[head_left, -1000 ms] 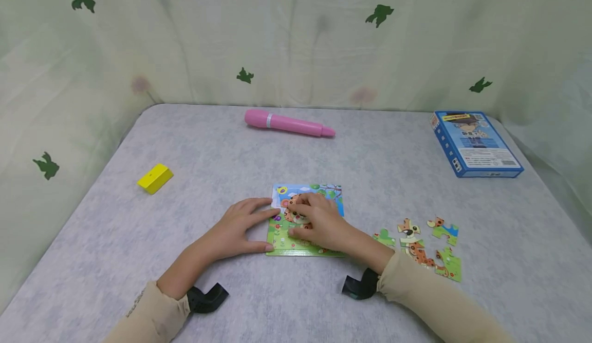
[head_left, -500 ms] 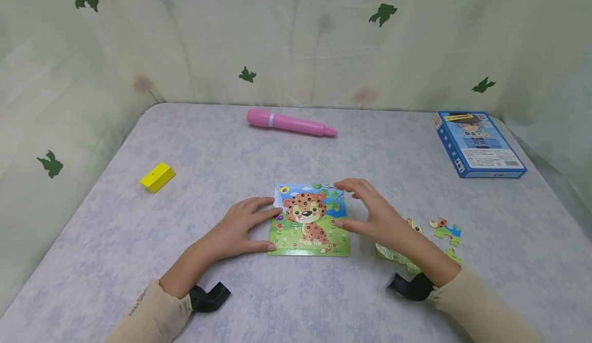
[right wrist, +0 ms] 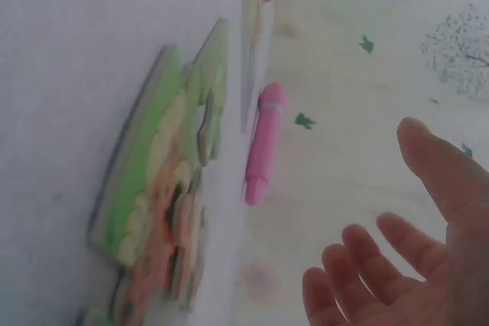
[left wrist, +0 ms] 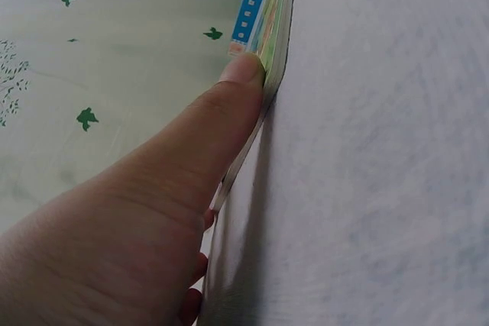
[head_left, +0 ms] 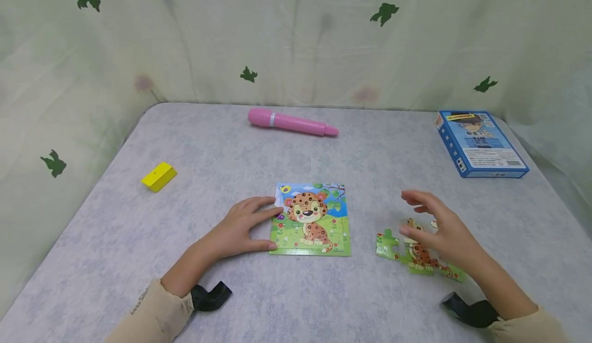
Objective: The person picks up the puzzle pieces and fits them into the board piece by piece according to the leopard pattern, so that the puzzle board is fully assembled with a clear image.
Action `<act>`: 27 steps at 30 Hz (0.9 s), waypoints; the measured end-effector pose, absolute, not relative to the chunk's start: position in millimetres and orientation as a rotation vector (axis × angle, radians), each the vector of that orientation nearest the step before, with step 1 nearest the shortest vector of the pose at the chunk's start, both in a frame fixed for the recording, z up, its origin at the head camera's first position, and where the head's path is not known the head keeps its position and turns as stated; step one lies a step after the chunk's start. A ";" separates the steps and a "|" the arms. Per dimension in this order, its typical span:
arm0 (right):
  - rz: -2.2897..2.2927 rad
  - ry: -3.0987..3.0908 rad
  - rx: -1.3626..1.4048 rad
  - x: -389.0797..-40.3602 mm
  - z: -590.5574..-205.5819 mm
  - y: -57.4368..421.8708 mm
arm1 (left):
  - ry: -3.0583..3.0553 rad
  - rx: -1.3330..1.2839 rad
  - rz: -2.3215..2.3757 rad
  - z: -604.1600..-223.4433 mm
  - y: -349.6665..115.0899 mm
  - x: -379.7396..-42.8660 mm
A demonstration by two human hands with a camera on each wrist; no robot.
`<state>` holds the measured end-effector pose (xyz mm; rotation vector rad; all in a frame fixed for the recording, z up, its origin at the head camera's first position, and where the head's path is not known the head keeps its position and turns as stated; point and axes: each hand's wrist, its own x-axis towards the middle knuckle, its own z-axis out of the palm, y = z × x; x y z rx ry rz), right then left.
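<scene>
A square puzzle board [head_left: 312, 232] with a cartoon leopard on it lies flat in the middle of the table in the head view. At its left edge rests my left hand [head_left: 233, 229], fingers and thumb extended, the thumb on the near corner. The left wrist view shows that thumb [left wrist: 218, 116] against the board's edge. To the right, my right hand [head_left: 446, 232] hovers over several loose jigsaw pieces [head_left: 420, 255], fingers spread and holding nothing. It partly hides the pieces in the head view. The right wrist view shows some pieces [right wrist: 137, 158] close together, a little blurred.
A pink toy microphone-shaped stick [head_left: 296, 122] lies toward the back. At the back right sits a blue printed box [head_left: 483, 145]. A yellow block [head_left: 159, 177] is on the left. Behind the table hangs a pale curtain [head_left: 194, 35] with green bird shapes.
My right hand has lifted off the puzzle board and moved right, to above the loose pieces, uncovering the leopard picture. My left hand has stayed at the board's left edge.
</scene>
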<state>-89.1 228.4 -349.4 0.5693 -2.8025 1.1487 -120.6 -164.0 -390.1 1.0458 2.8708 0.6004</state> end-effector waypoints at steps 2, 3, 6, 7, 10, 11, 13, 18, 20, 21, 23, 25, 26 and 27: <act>1.144 -2.853 0.518 -89.3 -357.2 237.6 | 2.870 1.046 0.600 -390.8 -163.9 -120.7; 1.162 -2.860 0.500 -86.1 -353.6 236.7 | 2.870 1.046 0.601 -391.1 -163.9 -120.9; 1.150 -2.914 0.470 -85.5 -359.7 243.6 | 2.870 1.042 0.598 -391.6 -163.9 -121.0; 1.149 -2.929 0.468 -85.7 -362.1 246.1 | 2.869 1.041 0.597 -391.5 -163.9 -121.1; 1.152 -2.983 0.465 -86.4 -369.6 253.1 | 2.871 1.036 0.594 -391.4 -163.7 -121.3; 1.154 -3.003 0.463 -86.6 -371.8 255.2 | 2.871 1.035 0.593 -391.3 -163.6 -121.4; 1.150 -3.039 0.460 -86.6 -374.9 258.5 | 2.869 1.034 0.595 -391.2 -163.3 -121.3; 1.109 -3.144 0.448 -85.7 -377.1 264.5 | 2.866 1.032 0.599 -391.5 -163.2 -121.2; 1.097 -3.172 0.447 -85.2 -376.8 266.0 | 2.868 1.031 0.601 -391.6 -163.3 -121.4; 1.082 -3.181 0.448 -84.9 -376.5 266.5 | 2.869 1.031 0.601 -391.7 -163.4 -121.5; 1.048 -3.180 0.487 -84.6 -376.8 267.1 | 2.870 1.031 0.601 -391.6 -163.5 -121.5; 1.003 -3.170 0.530 -84.5 -377.6 267.2 | 2.870 1.033 0.603 -391.6 -163.6 -121.6; 0.980 -3.164 0.550 -84.5 -377.9 266.9 | 2.869 1.033 0.604 -391.4 -163.6 -121.6; 0.951 -3.157 0.570 -84.6 -378.4 266.7 | 2.869 1.032 0.605 -391.4 -163.8 -121.6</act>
